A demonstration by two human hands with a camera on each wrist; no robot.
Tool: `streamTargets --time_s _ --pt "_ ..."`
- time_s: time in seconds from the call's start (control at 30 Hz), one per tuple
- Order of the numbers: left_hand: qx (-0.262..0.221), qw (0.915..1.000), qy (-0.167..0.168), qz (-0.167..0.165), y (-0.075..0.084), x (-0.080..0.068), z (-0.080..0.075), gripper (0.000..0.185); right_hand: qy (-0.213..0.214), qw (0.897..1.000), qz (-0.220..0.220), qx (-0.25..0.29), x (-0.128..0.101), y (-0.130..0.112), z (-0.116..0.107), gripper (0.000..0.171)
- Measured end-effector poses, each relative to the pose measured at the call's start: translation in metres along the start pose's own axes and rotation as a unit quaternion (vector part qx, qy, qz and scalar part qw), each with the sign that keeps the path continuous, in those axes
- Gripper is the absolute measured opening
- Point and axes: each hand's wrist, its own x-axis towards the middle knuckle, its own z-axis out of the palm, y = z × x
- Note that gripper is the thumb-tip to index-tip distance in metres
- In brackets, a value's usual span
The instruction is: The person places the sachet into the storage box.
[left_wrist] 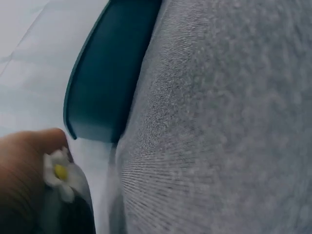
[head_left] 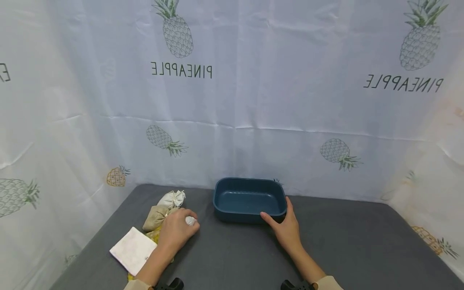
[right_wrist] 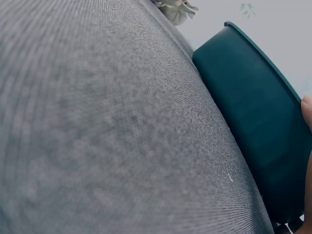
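Note:
My left hand (head_left: 177, 229) has its fingers curled round a small white thing (head_left: 190, 220). In the left wrist view a white flower with a yellow centre (left_wrist: 61, 172) shows at that hand; the rest of the held thing is mostly hidden. My right hand (head_left: 288, 229) grips the near right corner of a dark teal rectangular bin (head_left: 239, 217), its thumb on the front wall and its fingers along the right end. Beside the left hand lie a beige drawstring pouch (head_left: 155, 217) and, behind it, a white drawstring pouch (head_left: 171, 199).
A flat, pale square pouch (head_left: 133, 250) lies left of the left forearm. Something yellow and patterned (head_left: 154, 234) is partly covered by the left hand and the square pouch. White curtains printed with pineapples (head_left: 253, 100) hang behind and beside the grey tabletop (head_left: 235, 257).

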Motion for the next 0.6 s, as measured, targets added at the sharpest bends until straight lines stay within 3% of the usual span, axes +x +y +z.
streamTargets --time_s 0.33,0.6 --pt "-0.051 0.9984 -0.005 -0.024 0.028 0.009 -0.019 0.008 -0.001 1.0 0.004 0.002 -0.001 -0.001 -0.001 0.11" --pt "-0.073 0.9973 0.002 0.006 0.049 0.025 -0.025 0.008 0.002 1.0 0.003 0.002 -0.001 -0.001 0.001 0.109"
